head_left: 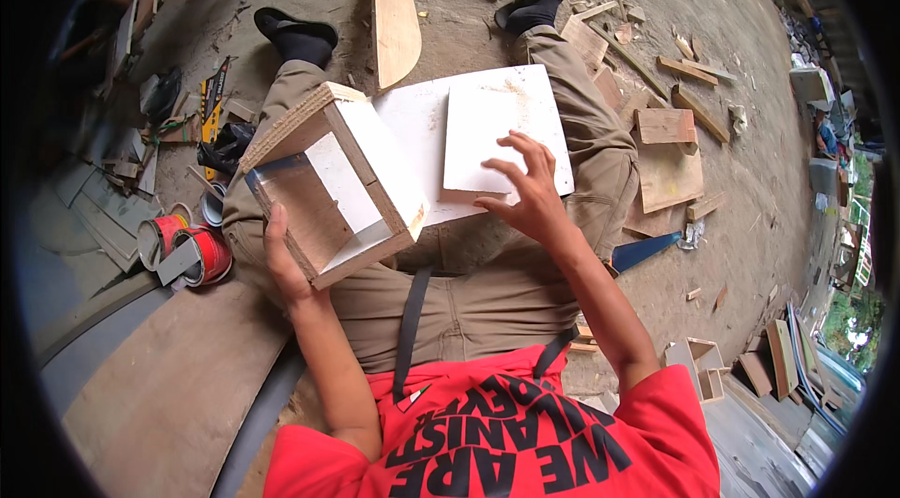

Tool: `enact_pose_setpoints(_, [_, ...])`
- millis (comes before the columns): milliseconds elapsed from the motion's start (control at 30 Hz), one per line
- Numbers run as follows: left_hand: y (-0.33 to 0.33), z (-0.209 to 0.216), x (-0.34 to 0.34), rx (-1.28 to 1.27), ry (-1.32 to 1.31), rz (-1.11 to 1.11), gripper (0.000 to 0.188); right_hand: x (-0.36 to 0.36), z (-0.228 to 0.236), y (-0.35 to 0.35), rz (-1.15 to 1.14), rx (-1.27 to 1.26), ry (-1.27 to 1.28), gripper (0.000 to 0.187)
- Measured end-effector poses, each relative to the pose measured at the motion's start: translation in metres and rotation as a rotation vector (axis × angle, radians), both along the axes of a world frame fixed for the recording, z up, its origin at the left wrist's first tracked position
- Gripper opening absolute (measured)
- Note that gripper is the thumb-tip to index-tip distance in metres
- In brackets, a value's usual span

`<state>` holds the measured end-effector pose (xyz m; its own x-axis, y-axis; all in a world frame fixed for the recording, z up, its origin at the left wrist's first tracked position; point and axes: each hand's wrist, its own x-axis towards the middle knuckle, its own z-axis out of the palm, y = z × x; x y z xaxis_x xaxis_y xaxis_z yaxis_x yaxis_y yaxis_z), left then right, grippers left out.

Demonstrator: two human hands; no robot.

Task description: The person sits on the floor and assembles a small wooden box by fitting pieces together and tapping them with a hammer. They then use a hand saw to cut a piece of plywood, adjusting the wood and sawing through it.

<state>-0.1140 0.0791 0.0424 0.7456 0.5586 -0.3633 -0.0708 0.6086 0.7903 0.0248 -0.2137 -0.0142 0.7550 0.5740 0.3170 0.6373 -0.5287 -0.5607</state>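
Note:
An open wooden box (386, 158) with white faces and raw plywood edges rests tilted over my lap. My left hand (289, 259) grips its near left corner, with the thumb up along the side. To the right, a large white board (412, 113) lies across my legs, dusted with sawdust. On top of it sits a smaller white panel (478, 137). Above the near right part of that panel is my right hand (530, 187), its fingers spread and slightly bent, holding nothing. Whether its fingertips touch the panel I cannot tell.
A round-cornered plywood piece (396, 24) lies between my feet. Red paint cans (208, 256) and a yellow-black saw (214, 99) are at left. Wood offcuts (666, 126) and a blue blade-like tool (647, 252) lie at right. A small wooden box (698, 362) stands near right.

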Motion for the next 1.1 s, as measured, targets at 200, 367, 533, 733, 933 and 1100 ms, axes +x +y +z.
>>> enact_pose_setpoints(200, [-0.002,-0.012,-0.002,0.075,0.089,0.007,0.057,0.021,-0.03,-0.016,-0.573,0.321,0.273,0.04])
enact_pose_setpoints(367, [-0.004,-0.012,0.001,0.124,0.105,-0.023,0.057,0.029,-0.025,-0.003,-0.427,0.226,0.25,0.046])
enact_pose_setpoints(533, [-0.008,-0.017,0.003,0.163,0.081,-0.036,0.054,0.062,-0.013,0.014,-0.114,-0.106,0.09,0.104])
enact_pose_setpoints(733, [-0.015,-0.025,-0.001,0.244,0.085,-0.018,0.05,0.074,0.003,0.031,-0.152,-0.463,0.425,0.11])
enact_pose_setpoints(933, [-0.022,-0.022,0.004,0.286,0.115,-0.045,0.052,0.065,-0.018,-0.006,-0.379,0.047,0.695,0.062])
enact_pose_setpoints(1100, [-0.025,-0.019,0.007,0.248,0.064,-0.087,0.054,0.023,-0.008,-0.005,-0.582,0.564,0.863,0.042])
